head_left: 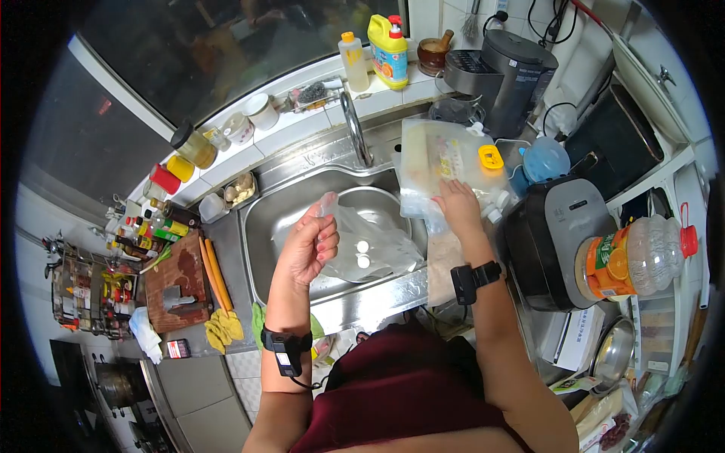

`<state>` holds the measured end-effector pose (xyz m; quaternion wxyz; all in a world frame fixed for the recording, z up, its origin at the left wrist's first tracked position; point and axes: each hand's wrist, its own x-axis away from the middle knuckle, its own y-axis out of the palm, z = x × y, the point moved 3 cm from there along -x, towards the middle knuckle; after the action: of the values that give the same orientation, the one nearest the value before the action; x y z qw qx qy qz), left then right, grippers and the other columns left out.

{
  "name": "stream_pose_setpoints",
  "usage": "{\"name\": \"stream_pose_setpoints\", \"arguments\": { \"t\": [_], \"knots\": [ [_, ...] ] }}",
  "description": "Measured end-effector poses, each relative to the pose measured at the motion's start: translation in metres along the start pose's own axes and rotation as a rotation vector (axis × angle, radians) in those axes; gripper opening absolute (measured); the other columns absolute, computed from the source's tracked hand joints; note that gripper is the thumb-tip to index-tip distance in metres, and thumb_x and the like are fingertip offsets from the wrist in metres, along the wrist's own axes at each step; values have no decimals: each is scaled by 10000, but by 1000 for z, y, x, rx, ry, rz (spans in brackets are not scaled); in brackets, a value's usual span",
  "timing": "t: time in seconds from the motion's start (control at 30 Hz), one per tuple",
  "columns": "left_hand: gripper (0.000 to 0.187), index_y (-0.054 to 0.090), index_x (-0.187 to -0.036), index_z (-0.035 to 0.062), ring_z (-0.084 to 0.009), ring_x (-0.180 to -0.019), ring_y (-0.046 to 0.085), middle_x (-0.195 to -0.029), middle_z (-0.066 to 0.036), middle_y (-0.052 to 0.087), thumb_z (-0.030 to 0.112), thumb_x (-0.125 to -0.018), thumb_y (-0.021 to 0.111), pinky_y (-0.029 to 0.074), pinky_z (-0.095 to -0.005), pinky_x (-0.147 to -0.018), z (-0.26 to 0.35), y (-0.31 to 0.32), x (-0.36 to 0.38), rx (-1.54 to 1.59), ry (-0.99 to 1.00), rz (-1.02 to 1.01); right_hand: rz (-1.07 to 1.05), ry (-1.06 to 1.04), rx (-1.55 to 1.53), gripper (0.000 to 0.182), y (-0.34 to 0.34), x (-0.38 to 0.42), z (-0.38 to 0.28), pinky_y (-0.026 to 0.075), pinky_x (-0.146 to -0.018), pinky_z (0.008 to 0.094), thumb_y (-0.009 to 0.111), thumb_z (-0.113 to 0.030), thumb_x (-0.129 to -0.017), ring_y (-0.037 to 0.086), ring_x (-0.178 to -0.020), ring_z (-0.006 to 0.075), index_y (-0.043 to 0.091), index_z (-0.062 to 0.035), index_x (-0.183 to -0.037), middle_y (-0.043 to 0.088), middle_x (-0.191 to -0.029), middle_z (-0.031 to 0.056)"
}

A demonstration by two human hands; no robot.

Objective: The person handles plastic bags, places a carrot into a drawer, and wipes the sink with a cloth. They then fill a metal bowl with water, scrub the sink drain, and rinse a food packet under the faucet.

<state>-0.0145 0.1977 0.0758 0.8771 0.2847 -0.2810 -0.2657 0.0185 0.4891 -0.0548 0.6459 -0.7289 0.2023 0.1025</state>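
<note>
While the left hand [308, 241] is pinching a clear plastic bag [389, 253] over the sink basin [263, 234], the right hand [459, 208] is touching translucent plastic pouches [421, 162], fingers spreading slightly; keeping the pinch firm is likely controlling the slack film.

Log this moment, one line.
left hand: grips clear bag | bag: hanging into sink | right hand: open, on plastic pouches
</note>
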Motion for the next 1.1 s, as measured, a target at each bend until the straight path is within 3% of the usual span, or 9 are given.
{"name": "stream_pose_setpoints", "arguments": {
  "t": [0.13,0.23,0.33,0.43,0.53,0.63,0.83,1.03,1.1],
  "knots": [
    [389,403,-1231,115,-46,-444,293,-577,36,332,47,-851,443,225,-163,-361,0,0,0,2,4,1,37,87,-174,378,-28,-7,1,476,-680,369,592,-239,-780,599,-803,285,529,-46,-1099,617,-848,145],
    [378,408,-1220,112,-44,-444,290,-577,36,332,48,-849,442,225,-162,-361,1,-1,-2,2,5,-1,46,316,-54,328,-36,-4,8,472,-623,382,566,-168,-788,590,-711,297,533,-52,-1093,602,-760,130],
    [374,412,-1212,112,-44,-444,287,-577,36,331,48,-845,443,224,-161,-360,3,-4,-3,8,10,-7,101,386,-228,308,-37,5,13,464,-660,387,530,-127,-793,585,-769,299,540,-71,-1096,598,-806,141],
    [375,412,-1209,113,-44,-445,287,-578,36,331,49,-842,444,224,-161,-359,6,-5,-4,3,18,-19,95,286,-287,323,-34,13,16,459,-724,375,523,-101,-785,577,-866,293,544,-93,-1107,598,-944,146],
    [373,415,-1206,112,-44,-449,290,-579,36,332,49,-839,445,225,-162,-359,7,-8,-2,0,19,-17,231,441,-525,342,-40,18,22,446,-806,351,497,-38,-775,554,-972,284,552,-99,-1107,574,-1075,129],
    [365,421,-1196,111,-44,-452,293,-582,35,333,48,-838,447,225,-162,-358,11,-14,-2,6,25,-20,376,223,-338,362,-85,25,0,438,-847,331,470,17,-762,547,-1006,279,556,-91,-1096,569,-1107,118],
    [337,430,-1170,109,-46,-452,293,-590,32,334,48,-839,446,227,-162,-357,12,-16,-3,29,16,-42,272,216,-441,409,-99,59,-19,424,-887,325,412,114,-707,549,-1023,281,576,-30,-1053,575,-1082,151],
    [319,431,-1153,106,-44,-452,296,-600,31,341,48,-840,449,225,-160,-355,15,-25,-8,67,20,-79,462,73,-514,328,-129,80,-27,456,-814,324,436,64,-724,582,-930,254,588,-11,-1004,597,-1004,152],
    [304,434,-1138,104,-42,-452,298,-602,31,343,48,-840,449,223,-158,-353,17,-29,-9,82,24,-100,514,130,-538,304,-145,88,-28,450,-805,313,452,58,-728,582,-888,234,583,9,-997,598,-960,137]
  ]
}}
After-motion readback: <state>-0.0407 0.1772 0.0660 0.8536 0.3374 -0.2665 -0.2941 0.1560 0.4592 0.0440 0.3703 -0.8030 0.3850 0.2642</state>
